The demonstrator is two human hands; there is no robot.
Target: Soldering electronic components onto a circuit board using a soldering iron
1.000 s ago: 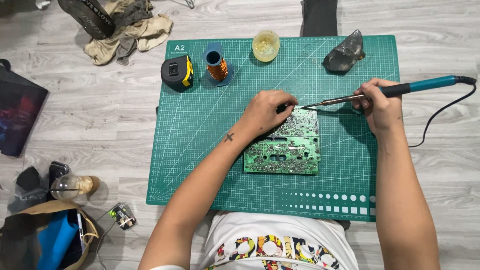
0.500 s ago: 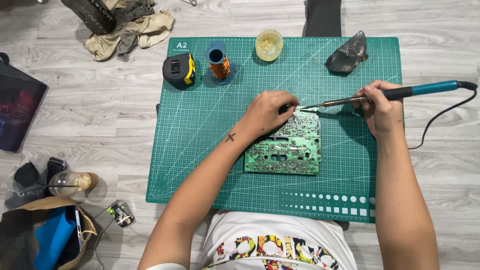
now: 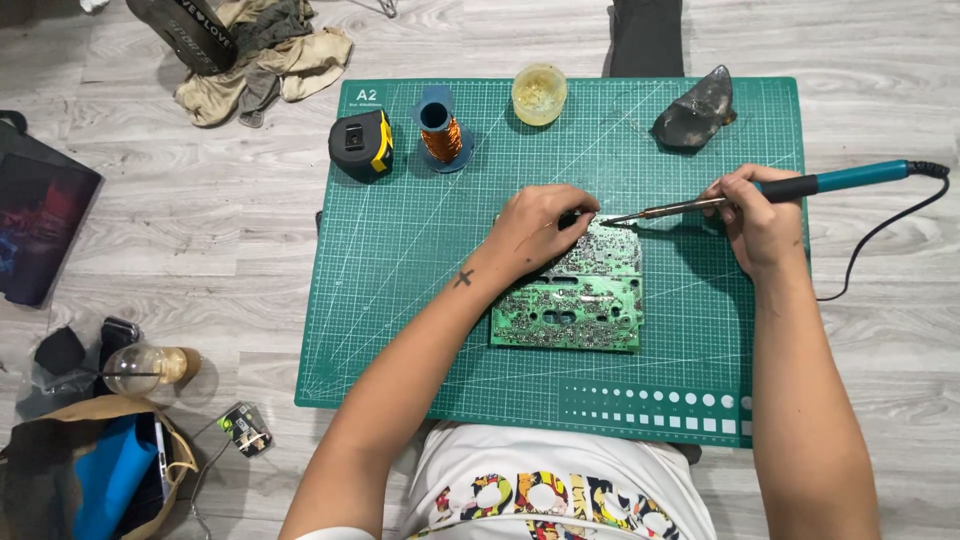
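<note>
A green circuit board (image 3: 580,305) lies on a green cutting mat (image 3: 400,300), solder side up. My left hand (image 3: 540,225) rests on the board's top left corner, fingers curled around something small and dark that I cannot make out. My right hand (image 3: 760,215) grips a soldering iron (image 3: 800,187) with a teal and black handle. Its metal tip (image 3: 615,220) touches the board's top edge, right beside my left fingertips. The iron's black cord (image 3: 885,230) loops off the mat to the right.
At the mat's far edge stand a black and yellow tape measure (image 3: 362,145), a copper wire spool (image 3: 440,130), a small yellow jar (image 3: 539,94) and a grey lump (image 3: 695,110). Rags (image 3: 270,55), a dark bag (image 3: 35,225), a bulb (image 3: 140,368) and a brown bag (image 3: 90,480) lie on the wooden floor at left.
Both hands stay at the board's top edge with the iron tip at the same spot. Only the view has shifted slightly.
</note>
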